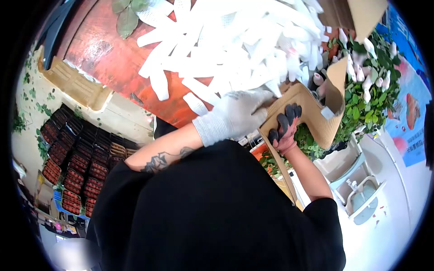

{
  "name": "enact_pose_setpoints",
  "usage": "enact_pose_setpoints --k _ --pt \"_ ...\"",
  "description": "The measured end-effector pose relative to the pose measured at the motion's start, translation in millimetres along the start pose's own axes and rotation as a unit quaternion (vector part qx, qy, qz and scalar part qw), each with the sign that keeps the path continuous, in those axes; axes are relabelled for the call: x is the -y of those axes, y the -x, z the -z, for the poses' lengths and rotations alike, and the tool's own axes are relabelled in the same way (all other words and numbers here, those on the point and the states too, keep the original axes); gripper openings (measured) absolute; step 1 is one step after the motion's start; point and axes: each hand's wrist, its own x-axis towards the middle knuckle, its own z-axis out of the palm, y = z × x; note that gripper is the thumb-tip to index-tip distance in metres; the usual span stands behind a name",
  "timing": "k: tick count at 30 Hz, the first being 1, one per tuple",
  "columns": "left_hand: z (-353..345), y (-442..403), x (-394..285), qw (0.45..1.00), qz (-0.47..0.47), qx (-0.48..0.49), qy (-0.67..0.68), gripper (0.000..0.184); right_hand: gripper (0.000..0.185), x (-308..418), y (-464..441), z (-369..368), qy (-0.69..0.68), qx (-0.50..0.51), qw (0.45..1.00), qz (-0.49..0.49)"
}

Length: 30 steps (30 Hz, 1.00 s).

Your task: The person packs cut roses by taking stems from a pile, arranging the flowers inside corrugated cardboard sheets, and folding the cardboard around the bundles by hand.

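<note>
A sheet of brown corrugated cardboard (332,128), bent and folded, stands at the right edge of the red table. My left hand (237,113), in a grey-white glove, has its fingers and thumb on the cardboard's near left end. To its right is my right hand (286,131), in a pink glove with black fingers, bent against the cardboard's inner side and gripping it. White foam net sleeves (217,58) lie in a large heap just beyond my left hand. Rose stems with green leaves (370,104) and sleeved heads show behind the cardboard.
The red table (104,54) fills the upper left, with loose leaves (127,22) on it. Black crates (72,180) of red items stand on the floor at left, below a tan plastic basket (81,86). At right are a white-framed chair (361,194) and a blue poster (413,140).
</note>
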Motion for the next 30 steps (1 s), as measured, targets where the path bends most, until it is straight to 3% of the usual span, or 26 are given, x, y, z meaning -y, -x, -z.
enact_pose_setpoints --k 1,4,8,9,11,13,15,16,17,19,20,23,25,27,30 --pt "-1 -2 5 0.999 -0.018 -0.004 -0.04 0.046 0.045 -1 0 -1 0.008 -0.005 1.0 0.003" --pt "-7 1 24 0.995 -0.056 -0.074 -0.041 0.048 0.039 1 -12 3 0.031 0.048 0.998 -0.003" --pt "-1 -6 21 0.992 -0.069 -0.07 0.075 0.057 0.038 19 -50 12 0.047 0.042 0.998 0.02" --pt "-1 -7 20 0.993 -0.068 -0.059 0.083 0.058 0.038 13 -30 6 -0.07 0.091 0.989 -0.096" --pt "1 -11 18 0.992 -0.066 -0.035 0.098 0.061 0.043 0 10 -7 -0.281 0.1 0.887 -0.353" --pt "1 -12 12 0.992 0.007 -0.044 0.115 0.061 0.051 -15 27 -10 -0.151 0.14 0.959 -0.196" --pt "-1 -17 14 0.995 -0.012 -0.021 0.095 0.062 0.066 -19 28 -6 -0.041 0.114 0.992 -0.031" --pt "-2 -16 15 0.989 -0.007 -0.022 0.148 0.064 0.066 -23 44 -13 -0.041 0.1 0.993 -0.051" --pt "-4 -15 14 0.98 0.004 -0.028 0.199 0.067 0.081 -27 62 -24 -0.018 0.101 0.994 -0.034" --pt "-9 -14 9 0.984 0.021 -0.031 0.172 0.067 0.098 -29 82 -40 -0.003 0.091 0.996 -0.021" --pt "-12 -16 9 0.986 0.001 -0.049 0.157 0.066 0.098 -32 85 -48 -0.005 0.045 0.999 0.002" --pt "-13 -22 2 0.99 -0.014 -0.089 0.105 0.06 0.094 -30 78 -48 0.002 0.068 0.998 -0.007" --pt "-14 -23 4 0.998 -0.009 -0.05 0.049 0.054 0.093 -30 79 -54 0.021 -0.047 0.998 0.04" --pt "-15 -26 -1 0.997 -0.014 -0.059 0.044 0.049 0.092 -28 79 -57 0.016 -0.053 0.998 0.034" --pt "-14 -28 -10 0.99 -0.097 -0.098 -0.042 0.037 0.087 -31 67 -56 -0.001 -0.086 0.995 0.048"
